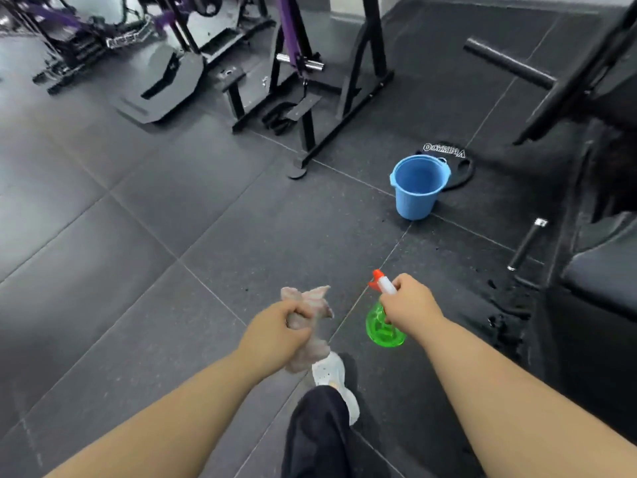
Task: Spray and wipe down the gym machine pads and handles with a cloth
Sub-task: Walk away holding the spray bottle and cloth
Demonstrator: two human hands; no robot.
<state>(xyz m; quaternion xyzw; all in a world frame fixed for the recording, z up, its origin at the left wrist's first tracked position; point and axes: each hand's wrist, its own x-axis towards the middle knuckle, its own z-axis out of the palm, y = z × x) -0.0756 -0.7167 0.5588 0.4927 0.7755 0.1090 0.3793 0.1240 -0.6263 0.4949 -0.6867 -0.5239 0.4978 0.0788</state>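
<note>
Green plastic spray bottle (382, 327) with an orange tip hung in the right hand (412, 301), fingers curled round its neck. The left hand (275, 331) squeezed the crumpled pink cloth (306, 300). The black seat pad (599, 270) sat far right. Best to spray there first, then wipe.

left hand (275, 334) gripping cloth (307, 317), right hand (412, 301) holding spray bottle (379, 320)

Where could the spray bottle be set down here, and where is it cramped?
Bare floor mats left of the blue bucket, between the rack foot and the left hand. Cramped at right: wet patch, black bar, machine pad.
</note>
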